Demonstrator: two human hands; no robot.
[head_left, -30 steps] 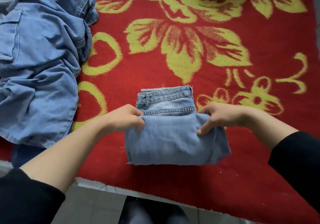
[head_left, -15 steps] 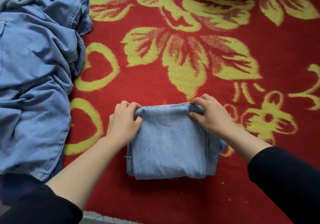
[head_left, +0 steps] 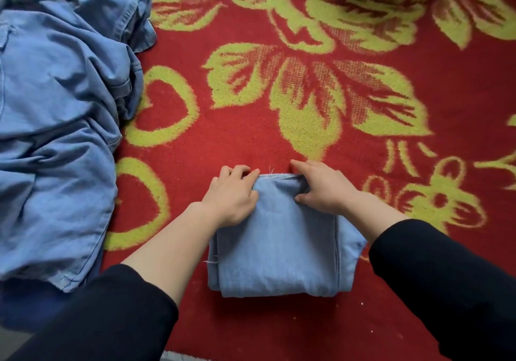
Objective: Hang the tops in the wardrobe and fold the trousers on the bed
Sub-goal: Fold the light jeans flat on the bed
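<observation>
Trousers (head_left: 279, 251), folded into a block at lower centre on the bed (head_left: 251, 143), had their far corners pinched by the left hand (head_left: 231, 197) and right hand (head_left: 326, 190).

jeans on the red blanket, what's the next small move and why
Probably let go and smooth the folded jeans flat: the left hand and right hand pinch the far edge, which already lies down on the red blanket.

Red blanket (head_left: 245, 143), yellow-green floral pattern, daylight.
</observation>
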